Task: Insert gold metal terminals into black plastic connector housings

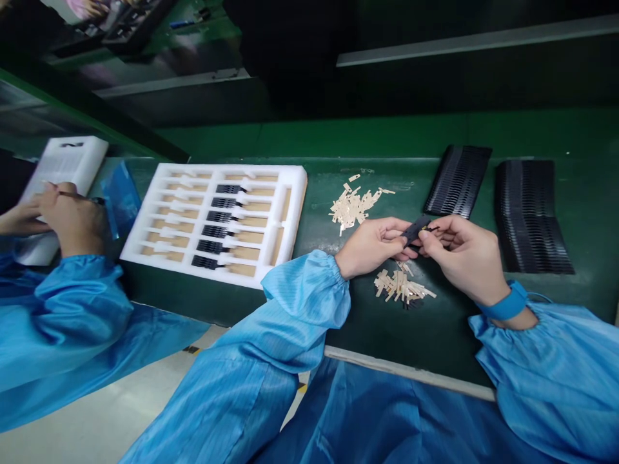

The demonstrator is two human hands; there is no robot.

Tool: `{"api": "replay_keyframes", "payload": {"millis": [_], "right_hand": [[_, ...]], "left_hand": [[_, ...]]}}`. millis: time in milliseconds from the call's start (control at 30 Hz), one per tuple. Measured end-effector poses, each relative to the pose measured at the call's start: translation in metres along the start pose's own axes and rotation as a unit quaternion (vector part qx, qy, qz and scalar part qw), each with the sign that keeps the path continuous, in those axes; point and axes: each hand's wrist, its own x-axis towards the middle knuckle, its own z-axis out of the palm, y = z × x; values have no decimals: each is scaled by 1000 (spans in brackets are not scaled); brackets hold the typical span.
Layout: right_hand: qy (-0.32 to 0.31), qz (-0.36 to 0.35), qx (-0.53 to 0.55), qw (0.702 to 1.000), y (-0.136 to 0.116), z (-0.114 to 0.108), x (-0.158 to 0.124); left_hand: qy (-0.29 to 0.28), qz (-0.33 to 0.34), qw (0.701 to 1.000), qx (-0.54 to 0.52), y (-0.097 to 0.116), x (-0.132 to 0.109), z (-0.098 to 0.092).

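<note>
My left hand (372, 246) and my right hand (461, 254) meet over the green bench, both pinched on a small black plastic part (416, 230) held between the fingertips. A heap of small beige strips (402, 285) lies just below my hands, and a second heap of beige strips (355, 205) lies just beyond my left hand. A blue wrist strap (505, 303) circles my right wrist. Both arms wear blue sleeves.
A white foam tray (290, 212) with several black parts in its slots lies left of my hands. Two stacks of black parts, a near stack (459, 180) and a far stack (529, 216), sit at the right. At far left, a co-worker's hands (62, 216) work over another white tray (68, 164).
</note>
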Motion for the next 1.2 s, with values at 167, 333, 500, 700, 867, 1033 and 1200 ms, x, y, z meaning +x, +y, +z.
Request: {"api": "replay_keyframes", "payload": {"millis": [167, 333, 500, 700, 867, 1033, 1200], "right_hand": [[2, -12, -14, 1000, 3, 0, 0], [8, -21, -30, 999, 2, 0, 0], [15, -19, -39, 999, -1, 0, 0], [21, -26, -43, 999, -4, 1, 0], [20, -37, -48, 998, -5, 2, 0], [36, -55, -82, 994, -5, 4, -2], [59, -121, -186, 973, -8, 1, -4]], "left_hand": [[-9, 10, 1000, 2, -3, 1, -1], [-6, 8, 1000, 1, -3, 1, 0], [-12, 9, 1000, -3, -4, 2, -1], [-19, 11, 1000, -5, -5, 2, -1], [-13, 12, 1000, 6, -3, 1, 0], [4, 25, 1000, 14, -7, 1, 4], [31, 30, 998, 38, -12, 2, 7]]}}
